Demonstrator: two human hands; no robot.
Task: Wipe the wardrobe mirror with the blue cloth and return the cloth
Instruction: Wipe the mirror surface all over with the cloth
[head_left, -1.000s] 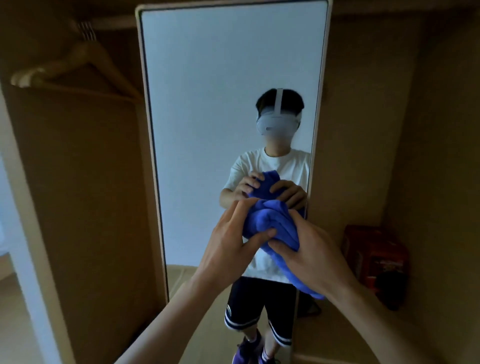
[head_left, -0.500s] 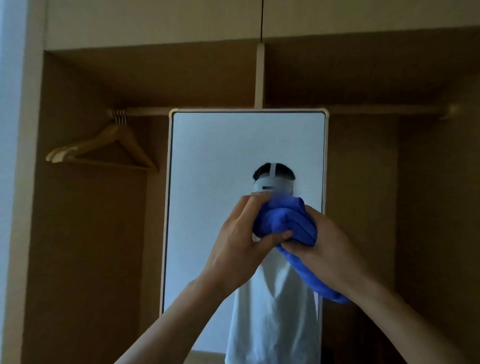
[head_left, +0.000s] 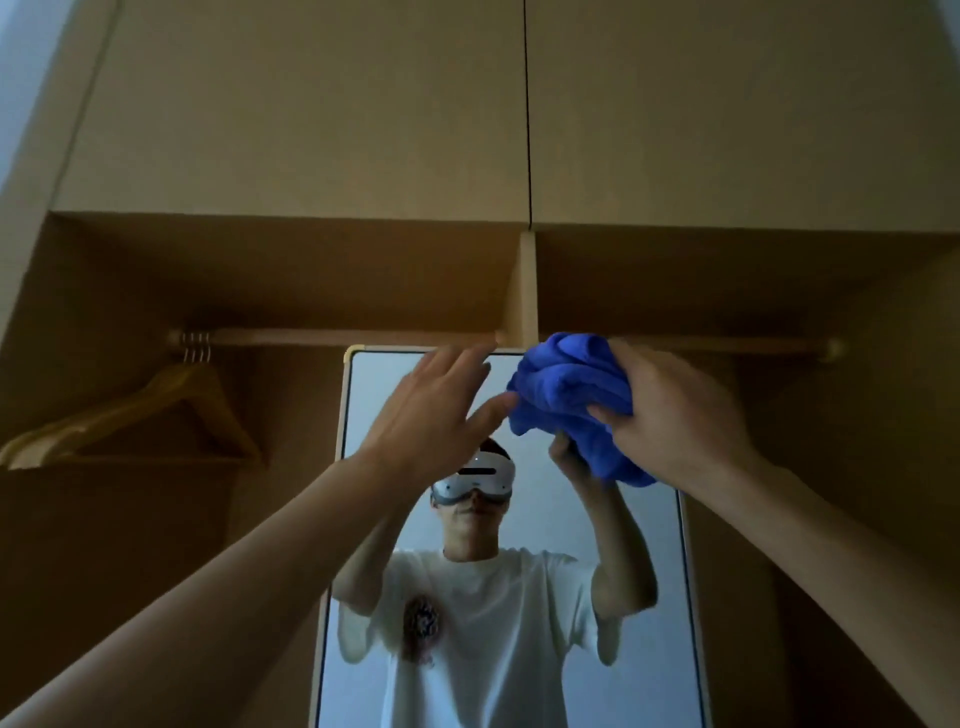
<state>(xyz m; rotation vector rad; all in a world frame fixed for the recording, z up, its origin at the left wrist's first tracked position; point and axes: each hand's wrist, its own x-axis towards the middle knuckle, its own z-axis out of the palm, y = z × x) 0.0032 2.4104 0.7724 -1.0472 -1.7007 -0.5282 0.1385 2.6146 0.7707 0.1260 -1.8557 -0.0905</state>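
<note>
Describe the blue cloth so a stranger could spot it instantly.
Find the tall mirror standing inside the wooden wardrobe. At its top edge, the right hand grips a bunched cloth. It is the only vivid blue thing among tan wood.

Dim, warm-tinted picture (wide-angle bending at edges), fingers slightly motion-blurred

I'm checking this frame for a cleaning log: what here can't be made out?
All in the head view:
1. The mirror: its top right corner is hidden behind the blue cloth and the right hand; its lower part is cut off by the bottom edge.
2. Whether the cloth touches the glass: the bunched cloth hides it.
3. Smudges on the glass: too dim to tell.
4. The left hand: fingertips blurred.
</note>
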